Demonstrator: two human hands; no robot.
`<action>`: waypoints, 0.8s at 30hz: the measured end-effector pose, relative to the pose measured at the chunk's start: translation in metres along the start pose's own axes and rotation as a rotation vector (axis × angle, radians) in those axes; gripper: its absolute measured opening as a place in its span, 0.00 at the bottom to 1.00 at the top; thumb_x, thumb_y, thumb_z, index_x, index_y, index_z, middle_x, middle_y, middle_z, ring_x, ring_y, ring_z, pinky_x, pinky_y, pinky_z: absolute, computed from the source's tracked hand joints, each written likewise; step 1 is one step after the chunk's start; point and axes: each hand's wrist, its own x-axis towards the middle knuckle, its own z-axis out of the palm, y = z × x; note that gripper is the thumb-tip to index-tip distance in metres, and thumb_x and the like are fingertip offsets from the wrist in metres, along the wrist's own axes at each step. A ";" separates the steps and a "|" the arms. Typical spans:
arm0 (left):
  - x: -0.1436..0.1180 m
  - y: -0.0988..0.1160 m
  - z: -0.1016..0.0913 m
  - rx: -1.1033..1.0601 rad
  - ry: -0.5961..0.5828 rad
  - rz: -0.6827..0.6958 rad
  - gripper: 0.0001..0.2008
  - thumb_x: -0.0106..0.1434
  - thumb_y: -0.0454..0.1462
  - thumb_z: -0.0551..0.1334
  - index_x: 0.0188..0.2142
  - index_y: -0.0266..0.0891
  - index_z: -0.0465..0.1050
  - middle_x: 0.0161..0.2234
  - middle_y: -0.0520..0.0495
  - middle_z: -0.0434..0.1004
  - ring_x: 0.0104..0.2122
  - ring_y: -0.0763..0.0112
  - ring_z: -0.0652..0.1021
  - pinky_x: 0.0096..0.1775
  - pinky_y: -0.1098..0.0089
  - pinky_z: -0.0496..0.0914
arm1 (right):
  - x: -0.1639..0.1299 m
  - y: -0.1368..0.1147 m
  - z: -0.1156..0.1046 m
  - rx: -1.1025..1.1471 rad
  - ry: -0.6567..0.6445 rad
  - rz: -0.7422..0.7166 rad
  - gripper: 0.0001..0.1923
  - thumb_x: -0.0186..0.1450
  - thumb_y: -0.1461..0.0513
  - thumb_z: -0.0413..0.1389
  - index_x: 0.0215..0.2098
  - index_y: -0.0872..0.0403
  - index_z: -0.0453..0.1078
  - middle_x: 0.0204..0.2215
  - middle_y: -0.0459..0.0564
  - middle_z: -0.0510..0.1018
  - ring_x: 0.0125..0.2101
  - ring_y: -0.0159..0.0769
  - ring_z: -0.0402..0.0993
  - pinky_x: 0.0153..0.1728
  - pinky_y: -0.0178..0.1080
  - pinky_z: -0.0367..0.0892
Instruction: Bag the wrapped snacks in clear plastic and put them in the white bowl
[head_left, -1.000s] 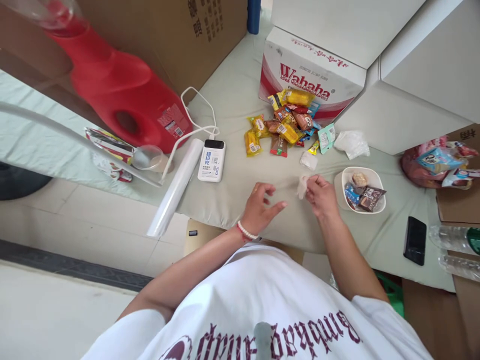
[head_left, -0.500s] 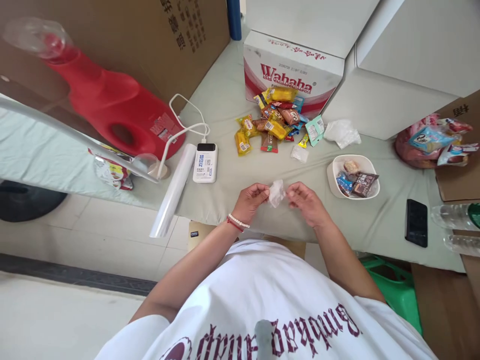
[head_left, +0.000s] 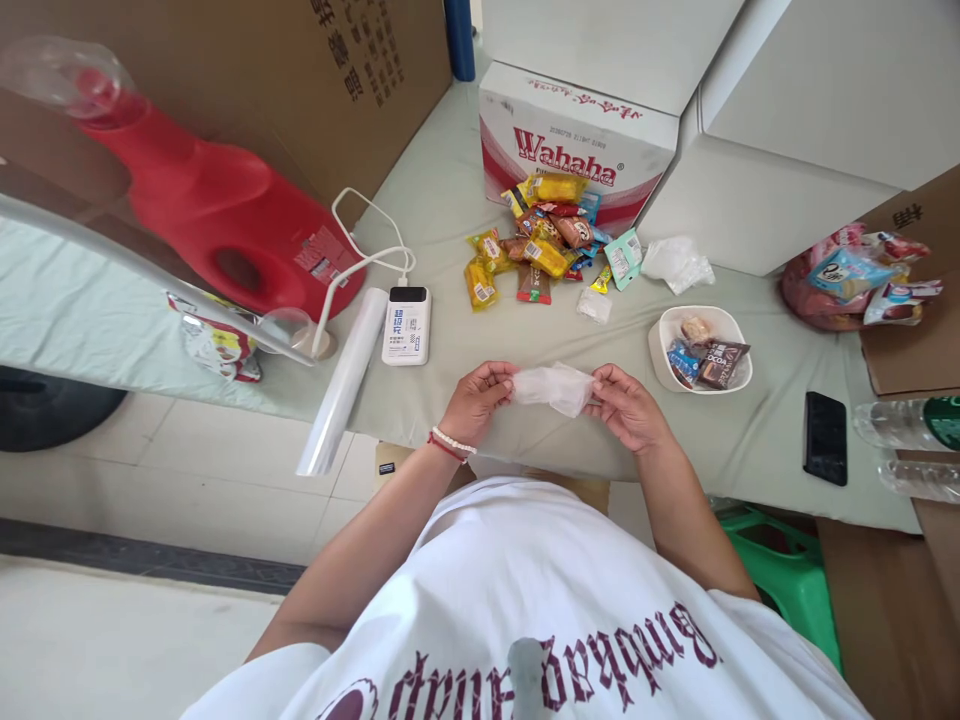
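Note:
A thin clear plastic bag (head_left: 553, 386) is stretched between my two hands just above the near edge of the cloth-covered table (head_left: 450, 200). My left hand (head_left: 478, 397), with a bead bracelet at the wrist, pinches its left end. My right hand (head_left: 628, 405) pinches its right end. Right of my right hand stands a white bowl (head_left: 661, 340) with several wrapped snacks in it. Behind my hands lies a pile of wrapped snacks (head_left: 538, 248) in front of a Wahaha carton (head_left: 574, 140).
A white power bank (head_left: 406, 324) with a cable and a plastic roll (head_left: 341, 385) lie left. A red jug (head_left: 202, 205) stands behind them. A black phone (head_left: 824, 451), water bottles (head_left: 904, 425) and a pink snack bag (head_left: 847, 275) lie right. A green stool (head_left: 784, 575) is under the table.
My right hand brought a crumpled plastic bag from beside the bowl toward me. My left hand took its other end, and both hands have pulled it out wide.

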 end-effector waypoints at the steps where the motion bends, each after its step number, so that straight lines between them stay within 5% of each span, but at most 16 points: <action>1: 0.002 0.002 -0.003 0.040 0.002 0.022 0.19 0.48 0.44 0.76 0.38 0.38 0.80 0.28 0.52 0.75 0.27 0.77 0.71 0.32 0.73 0.67 | -0.002 -0.001 0.000 0.006 -0.008 0.018 0.21 0.51 0.51 0.76 0.30 0.50 0.71 0.29 0.42 0.75 0.28 0.30 0.71 0.31 0.35 0.73; 4: 0.007 0.009 -0.012 0.226 0.051 0.159 0.10 0.52 0.42 0.71 0.32 0.39 0.79 0.29 0.51 0.76 0.30 0.72 0.73 0.36 0.70 0.69 | -0.004 0.003 0.001 -0.002 0.031 -0.024 0.21 0.51 0.51 0.76 0.30 0.50 0.71 0.25 0.40 0.72 0.25 0.28 0.68 0.27 0.33 0.70; 10: -0.012 0.025 -0.028 0.657 0.083 0.625 0.08 0.60 0.37 0.63 0.24 0.44 0.77 0.39 0.44 0.81 0.48 0.58 0.76 0.56 0.53 0.70 | 0.002 0.012 -0.003 0.185 0.183 -0.166 0.18 0.52 0.56 0.76 0.33 0.47 0.74 0.28 0.40 0.75 0.33 0.30 0.75 0.39 0.35 0.75; 14: -0.047 0.009 -0.028 0.985 -0.223 0.795 0.10 0.60 0.31 0.61 0.31 0.48 0.80 0.41 0.45 0.83 0.53 0.56 0.75 0.55 0.50 0.71 | 0.011 0.014 -0.006 0.341 0.210 -0.153 0.19 0.51 0.57 0.76 0.33 0.47 0.72 0.30 0.40 0.77 0.34 0.31 0.76 0.42 0.37 0.76; 16: -0.062 -0.005 -0.025 1.070 -0.374 0.750 0.13 0.60 0.29 0.60 0.34 0.47 0.80 0.43 0.44 0.84 0.55 0.54 0.75 0.54 0.49 0.72 | 0.015 0.016 -0.003 0.324 0.190 -0.149 0.19 0.52 0.55 0.75 0.33 0.47 0.70 0.30 0.40 0.77 0.34 0.31 0.76 0.40 0.37 0.75; 18: -0.072 -0.014 -0.022 1.092 -0.395 0.686 0.12 0.58 0.29 0.60 0.35 0.46 0.80 0.49 0.42 0.81 0.61 0.50 0.72 0.57 0.46 0.71 | 0.017 0.017 0.003 0.267 0.193 -0.150 0.19 0.53 0.54 0.74 0.33 0.47 0.70 0.30 0.41 0.76 0.33 0.31 0.75 0.39 0.37 0.74; 20: -0.076 -0.015 -0.020 1.011 -0.276 0.677 0.08 0.57 0.32 0.60 0.32 0.44 0.77 0.54 0.40 0.78 0.65 0.46 0.68 0.60 0.42 0.69 | 0.018 0.017 0.009 0.205 0.223 -0.167 0.19 0.53 0.53 0.74 0.33 0.48 0.70 0.30 0.41 0.75 0.32 0.31 0.73 0.38 0.37 0.73; 24: -0.068 0.005 -0.014 0.695 0.259 0.823 0.06 0.66 0.37 0.56 0.37 0.44 0.71 0.49 0.41 0.74 0.59 0.52 0.72 0.61 0.45 0.67 | 0.016 0.012 0.019 0.059 0.228 -0.254 0.19 0.52 0.51 0.74 0.32 0.48 0.72 0.30 0.42 0.74 0.33 0.31 0.71 0.41 0.37 0.73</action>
